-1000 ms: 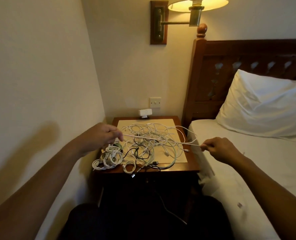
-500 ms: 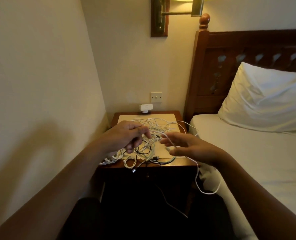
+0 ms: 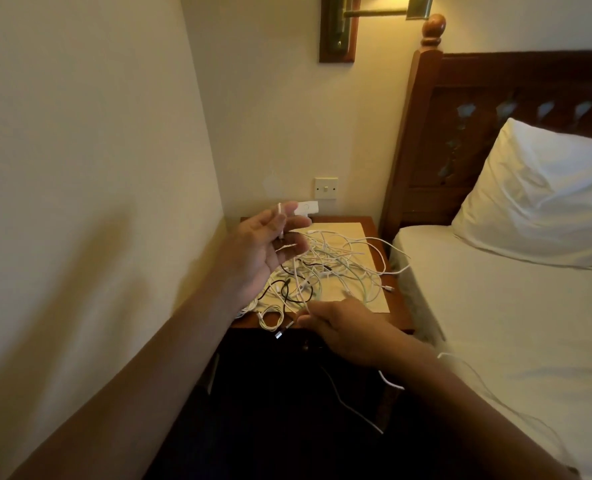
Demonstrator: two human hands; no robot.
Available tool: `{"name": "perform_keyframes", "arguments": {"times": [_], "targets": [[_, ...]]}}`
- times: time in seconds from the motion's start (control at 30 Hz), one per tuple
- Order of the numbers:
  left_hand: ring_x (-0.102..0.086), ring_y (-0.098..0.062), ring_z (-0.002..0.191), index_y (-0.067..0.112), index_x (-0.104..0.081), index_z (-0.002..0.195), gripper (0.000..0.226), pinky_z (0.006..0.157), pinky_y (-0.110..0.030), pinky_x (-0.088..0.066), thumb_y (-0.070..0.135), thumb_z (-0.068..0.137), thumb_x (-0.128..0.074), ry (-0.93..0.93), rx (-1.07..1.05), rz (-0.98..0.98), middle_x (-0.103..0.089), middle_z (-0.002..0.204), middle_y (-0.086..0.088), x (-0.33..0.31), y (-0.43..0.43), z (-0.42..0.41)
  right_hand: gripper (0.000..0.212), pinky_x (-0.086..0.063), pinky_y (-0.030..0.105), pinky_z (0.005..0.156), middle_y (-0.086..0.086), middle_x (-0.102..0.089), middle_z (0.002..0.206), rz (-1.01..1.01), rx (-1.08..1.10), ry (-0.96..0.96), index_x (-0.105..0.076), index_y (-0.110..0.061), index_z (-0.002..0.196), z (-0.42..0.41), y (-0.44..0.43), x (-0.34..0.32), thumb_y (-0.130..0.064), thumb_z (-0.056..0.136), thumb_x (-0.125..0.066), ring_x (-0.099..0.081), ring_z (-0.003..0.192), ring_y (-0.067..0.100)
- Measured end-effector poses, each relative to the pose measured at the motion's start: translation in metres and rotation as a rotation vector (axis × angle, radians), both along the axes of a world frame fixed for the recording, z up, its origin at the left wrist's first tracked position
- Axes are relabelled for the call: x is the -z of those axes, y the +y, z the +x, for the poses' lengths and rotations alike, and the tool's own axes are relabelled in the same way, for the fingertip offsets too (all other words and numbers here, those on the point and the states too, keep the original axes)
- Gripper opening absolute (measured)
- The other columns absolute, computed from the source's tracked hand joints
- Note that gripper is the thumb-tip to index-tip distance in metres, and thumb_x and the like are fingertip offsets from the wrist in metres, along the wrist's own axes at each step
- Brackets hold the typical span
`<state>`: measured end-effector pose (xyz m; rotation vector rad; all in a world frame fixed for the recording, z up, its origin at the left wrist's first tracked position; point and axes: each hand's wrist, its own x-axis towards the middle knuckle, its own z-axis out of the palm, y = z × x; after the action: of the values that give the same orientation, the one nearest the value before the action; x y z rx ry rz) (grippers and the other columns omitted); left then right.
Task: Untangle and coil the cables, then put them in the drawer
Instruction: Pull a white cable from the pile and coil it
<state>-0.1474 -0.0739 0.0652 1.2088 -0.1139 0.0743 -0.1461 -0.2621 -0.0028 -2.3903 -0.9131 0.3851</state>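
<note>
Untangling was the step in hand, with coiling not yet begun on this strand. The left hand point(image 3: 263, 251) was up, palm towards the camera, and it looked to nip the end of a white cable point(image 3: 280, 218) between thumb and forefinger, the other fingers loose and spread. The plug end poked up past the fingertips. Down at the front edge of the nightstand point(image 3: 400, 313) the right hand point(image 3: 343, 332) was curled over, pinching what seemed the same white cable lower along its length. Between the two grips the strand ran down across the near side of the tangle point(image 3: 332, 265), which lay heaped on the pale mat point(image 3: 351, 230) on the tabletop, white leads with a couple of black ones threaded through. More slack trailed below the right hand into the dark. The next move, by my reading, called for drawing the strand clear without dragging the heap along, then winding it into loops. The drawer could not be made out in the shadow beneath.
</note>
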Motion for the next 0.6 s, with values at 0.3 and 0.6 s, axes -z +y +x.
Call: {"name": "perform_keyframes", "arguments": {"times": [0.3, 0.6], "targets": [[-0.05, -0.015, 0.053, 0.006, -0.068, 0.123, 0.036, 0.059, -0.024, -0.044, 0.027, 0.109, -0.042, -0.025, 0.272, 0.513, -0.068, 0.082, -0.012, 0.04, 0.009, -0.012, 0.013, -0.048, 0.024, 0.063, -0.01, -0.071, 0.074, 0.324, 0.174, -0.291, -0.078, -0.025, 0.093, 0.027, -0.021, -0.095, -0.038, 0.09, -0.076, -0.063, 0.066, 0.001], [-0.037, -0.004, 0.045, 0.0, -0.066, 0.118, 0.031, 0.049, -0.019, -0.03, 0.019, 0.102, -0.048, -0.026, 0.261, -0.105, -0.054, 0.064, 0.003, 0.003, 0.01, -0.012, 0.033, -0.045, 0.022, 0.064, -0.007, -0.06, 0.076, 0.349, 0.166, -0.105, -0.072, -0.029, 0.101, 0.029, -0.005, -0.024, -0.048, 0.103, -0.045, -0.054, 0.068, 0.0]]}}
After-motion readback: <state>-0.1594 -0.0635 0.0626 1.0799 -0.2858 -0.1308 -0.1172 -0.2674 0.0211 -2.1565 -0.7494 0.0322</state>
